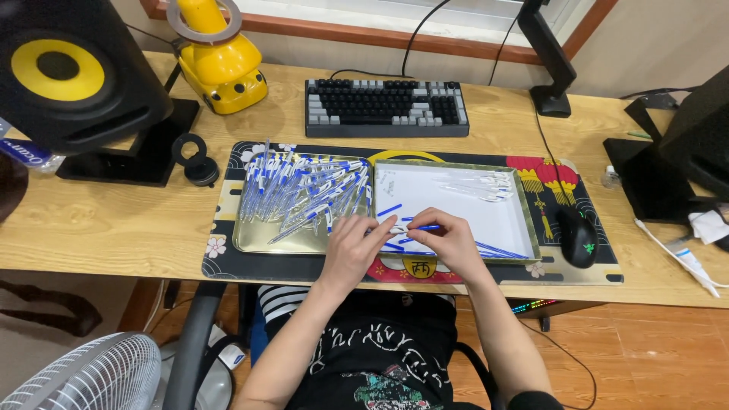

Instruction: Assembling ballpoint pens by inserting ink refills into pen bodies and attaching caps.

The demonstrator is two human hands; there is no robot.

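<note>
My left hand point(351, 247) and my right hand point(446, 240) meet over the near edge of a white-lined tray point(507, 220). Together they pinch a thin blue pen part point(422, 228) between the fingertips. Loose blue refills point(389, 210) lie on the tray's white sheet around my hands. Several clear pen barrels point(478, 184) rest at the tray's far side. A gold tray point(254, 241) to the left holds a heap of blue and clear pens point(304, 190).
Both trays sit on a patterned desk mat point(228, 262). A black mouse point(579, 237) lies to the right, a keyboard point(386, 106) behind. A speaker point(68, 72), a yellow tape dispenser point(220, 64) and a monitor arm point(548, 57) stand at the back. A fan point(87, 376) stands at the lower left.
</note>
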